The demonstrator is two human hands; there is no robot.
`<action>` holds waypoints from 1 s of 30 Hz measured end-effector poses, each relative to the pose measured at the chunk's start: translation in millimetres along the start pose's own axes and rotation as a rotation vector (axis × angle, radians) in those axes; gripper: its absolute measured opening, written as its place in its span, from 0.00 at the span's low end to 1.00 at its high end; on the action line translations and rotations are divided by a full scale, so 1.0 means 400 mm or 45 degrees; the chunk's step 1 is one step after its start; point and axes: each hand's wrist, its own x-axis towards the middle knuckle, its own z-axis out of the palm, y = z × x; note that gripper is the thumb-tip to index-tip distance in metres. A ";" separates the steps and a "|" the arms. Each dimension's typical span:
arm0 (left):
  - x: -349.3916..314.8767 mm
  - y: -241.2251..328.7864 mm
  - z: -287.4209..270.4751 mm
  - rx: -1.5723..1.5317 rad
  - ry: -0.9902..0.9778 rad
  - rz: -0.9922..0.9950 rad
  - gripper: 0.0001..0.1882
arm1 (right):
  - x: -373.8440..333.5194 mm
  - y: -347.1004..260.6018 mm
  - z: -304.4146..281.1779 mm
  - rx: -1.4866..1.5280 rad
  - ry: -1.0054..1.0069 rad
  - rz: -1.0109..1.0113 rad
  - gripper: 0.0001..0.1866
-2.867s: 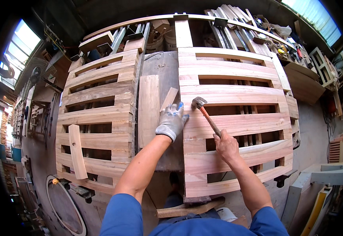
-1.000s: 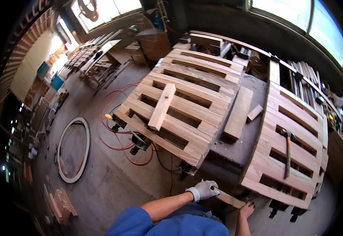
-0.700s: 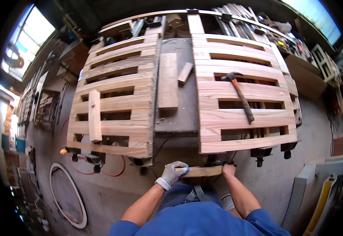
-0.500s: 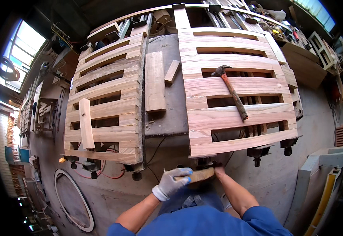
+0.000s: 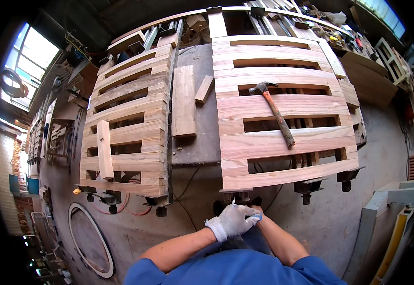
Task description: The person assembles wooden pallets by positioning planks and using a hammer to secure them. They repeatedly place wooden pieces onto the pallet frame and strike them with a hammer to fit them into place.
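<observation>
Hands meet at six o'clock: gloved left hand (image 5: 232,220) folded over the hidden right hand, either grip impossible to read; hammer (image 5: 275,110) lies at one o'clock on the slatted panel (image 5: 283,142).

The right hand (image 5: 258,219) is hidden beneath the gloved left hand (image 5: 231,221); what is gripped cannot be told.

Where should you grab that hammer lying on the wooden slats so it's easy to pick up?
Probably the hammer by the near end of its handle, coming from the person's side. It lies flat on the right-hand pallet, head at the far end, handle slanting toward the near edge, partly over a gap between slats that leaves room for fingers underneath.
</observation>
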 end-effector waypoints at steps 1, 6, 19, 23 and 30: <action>0.000 0.010 0.000 -0.010 -0.009 -0.016 0.13 | -0.032 -0.005 0.005 0.135 -0.005 0.012 0.19; 0.013 0.025 0.003 0.050 -0.017 -0.018 0.13 | -0.217 -0.065 0.102 0.117 0.040 -0.239 0.21; 0.280 0.155 0.227 0.458 -0.403 -0.303 0.19 | -0.221 -0.088 -0.032 0.419 0.088 -0.238 0.21; 0.335 0.112 0.314 0.535 -0.359 -0.299 0.19 | -0.223 -0.064 -0.120 0.497 0.206 -0.192 0.21; 0.394 0.084 0.372 0.582 -0.395 -0.361 0.17 | -0.284 -0.007 -0.306 0.268 0.569 0.028 0.21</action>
